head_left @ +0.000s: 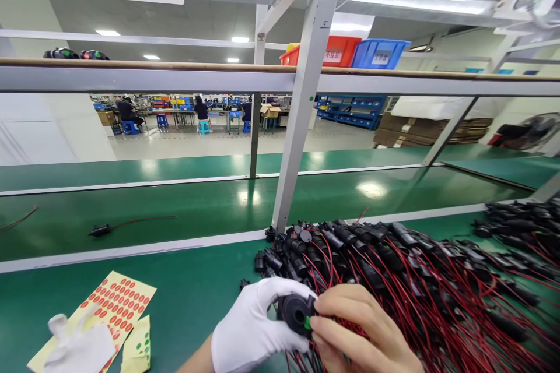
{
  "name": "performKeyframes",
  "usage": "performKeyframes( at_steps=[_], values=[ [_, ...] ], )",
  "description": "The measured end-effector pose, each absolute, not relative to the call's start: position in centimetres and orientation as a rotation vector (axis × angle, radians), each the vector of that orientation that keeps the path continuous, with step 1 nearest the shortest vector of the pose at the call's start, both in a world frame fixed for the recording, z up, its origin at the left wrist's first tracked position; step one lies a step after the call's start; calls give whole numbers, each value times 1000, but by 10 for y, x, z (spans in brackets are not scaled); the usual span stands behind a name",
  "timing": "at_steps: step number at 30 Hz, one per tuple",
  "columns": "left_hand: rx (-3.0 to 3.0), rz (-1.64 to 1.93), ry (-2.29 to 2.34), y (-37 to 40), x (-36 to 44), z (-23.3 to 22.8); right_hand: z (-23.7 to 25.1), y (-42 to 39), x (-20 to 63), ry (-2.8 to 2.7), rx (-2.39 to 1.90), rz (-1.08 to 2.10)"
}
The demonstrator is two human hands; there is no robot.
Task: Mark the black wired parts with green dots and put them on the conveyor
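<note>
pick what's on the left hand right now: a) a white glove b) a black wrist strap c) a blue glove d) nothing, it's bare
a: the left hand wears a white glove as it holds the round black part, while the right hand is bare and its fingertips pinch a small green sticker against that part.

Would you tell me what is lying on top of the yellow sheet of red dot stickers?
A spare white glove lies across the lower part of the yellow sticker sheet. Rows of red dots show above it; whatever is printed beneath the glove is hidden.
</note>
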State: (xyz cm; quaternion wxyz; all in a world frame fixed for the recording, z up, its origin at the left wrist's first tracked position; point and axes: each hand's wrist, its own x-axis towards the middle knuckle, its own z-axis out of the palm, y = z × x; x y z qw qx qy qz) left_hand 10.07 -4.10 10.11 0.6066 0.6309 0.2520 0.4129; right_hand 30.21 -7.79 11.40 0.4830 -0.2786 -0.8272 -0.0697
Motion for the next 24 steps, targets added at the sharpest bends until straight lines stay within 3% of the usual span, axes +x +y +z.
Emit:
performKeyframes(
  at_steps=[6,10,15,18,24],
  values=[
    [1550,1038,610,-40,103,89,107,-73,300,-2103,-652,-427],
    [1681,1169,608,-39,106,82,91,-74,301,-2021,-653,-363],
    [2004,1222,655,-41,104,78,84,-78,297,-1861,-868,36],
    [2059,1179,822,-46,103,76,85,-79,289,-1691,-989,435],
    [1637,1037,979,-53,112,93,75,-66,283,-1317,-1004,1119]
  ],
)
